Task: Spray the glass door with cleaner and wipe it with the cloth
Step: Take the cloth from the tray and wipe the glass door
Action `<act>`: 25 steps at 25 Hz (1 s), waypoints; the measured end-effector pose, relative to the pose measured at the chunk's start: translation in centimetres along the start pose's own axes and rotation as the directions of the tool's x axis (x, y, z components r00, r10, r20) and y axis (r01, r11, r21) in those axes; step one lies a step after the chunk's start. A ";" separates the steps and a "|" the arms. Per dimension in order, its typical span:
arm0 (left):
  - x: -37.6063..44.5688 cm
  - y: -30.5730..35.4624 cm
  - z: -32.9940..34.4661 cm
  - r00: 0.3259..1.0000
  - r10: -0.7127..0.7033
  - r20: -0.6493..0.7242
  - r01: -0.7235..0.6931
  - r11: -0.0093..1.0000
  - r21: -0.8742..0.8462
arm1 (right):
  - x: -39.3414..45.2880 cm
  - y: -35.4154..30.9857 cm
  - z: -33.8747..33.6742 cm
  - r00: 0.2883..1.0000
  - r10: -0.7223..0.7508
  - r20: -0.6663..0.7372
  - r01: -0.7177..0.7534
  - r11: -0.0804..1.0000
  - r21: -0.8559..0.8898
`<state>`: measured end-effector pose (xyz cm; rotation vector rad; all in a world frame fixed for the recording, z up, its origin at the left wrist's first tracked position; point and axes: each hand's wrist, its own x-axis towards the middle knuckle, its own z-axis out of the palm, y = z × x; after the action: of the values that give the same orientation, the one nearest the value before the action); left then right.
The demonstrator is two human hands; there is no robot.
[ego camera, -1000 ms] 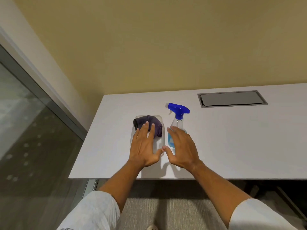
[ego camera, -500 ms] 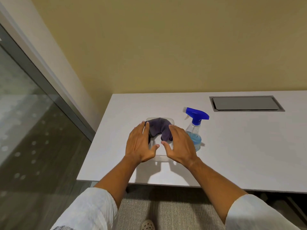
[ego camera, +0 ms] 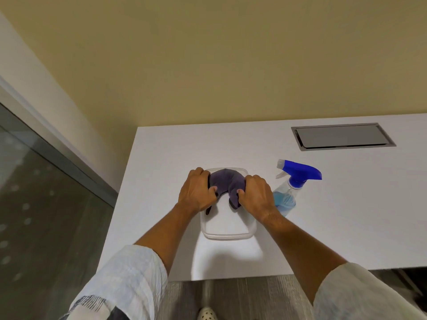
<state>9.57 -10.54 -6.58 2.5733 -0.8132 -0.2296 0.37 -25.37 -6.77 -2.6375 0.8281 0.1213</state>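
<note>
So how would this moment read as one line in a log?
left hand: grips cloth | right hand: grips cloth | cloth: in tub | spray bottle: untouched

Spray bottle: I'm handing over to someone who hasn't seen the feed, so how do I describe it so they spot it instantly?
Start at the white table against the yellow wall. Right of the clear tray, where both hands grip a purple cloth, stands the spray bottle. It alone is upright: clear body, blue liquid, bright blue trigger head.

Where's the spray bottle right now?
In the head view the spray bottle stands upright on the white table, just right of the right hand and the clear tray.
</note>
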 end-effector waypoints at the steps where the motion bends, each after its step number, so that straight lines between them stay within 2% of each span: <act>1: 0.6 -0.2 0.2 1.000 0.004 0.008 -0.004 1.000 0.003 | 0.5 -0.1 0.1 1.000 0.024 0.012 -0.024 1.000 -0.014; 8: 2.4 -1.1 1.4 1.000 -0.004 -0.013 0.004 1.000 0.022 | 1.6 -0.4 0.8 0.994 0.105 -0.011 -0.105 0.994 -0.026; 15: 2.5 -1.3 1.2 0.998 -0.025 -0.053 0.023 0.999 -0.033 | 1.0 -0.9 0.1 0.989 0.144 -0.037 -0.142 0.988 0.058; 22: 1.0 -0.3 -1.2 0.991 -0.082 -0.107 0.069 0.990 -0.121 | -0.5 -2.3 -2.6 0.990 0.112 -0.087 -0.097 0.982 0.164; 25: 0.2 0.3 -2.7 0.985 -0.096 -0.142 0.074 0.986 -0.149 | -1.7 -3.2 -4.2 0.984 0.060 -0.167 -0.021 0.974 0.226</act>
<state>10.35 -9.96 -3.99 2.4585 -0.6104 -0.1150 0.62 -23.62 -1.56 -2.4437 0.8958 -0.1833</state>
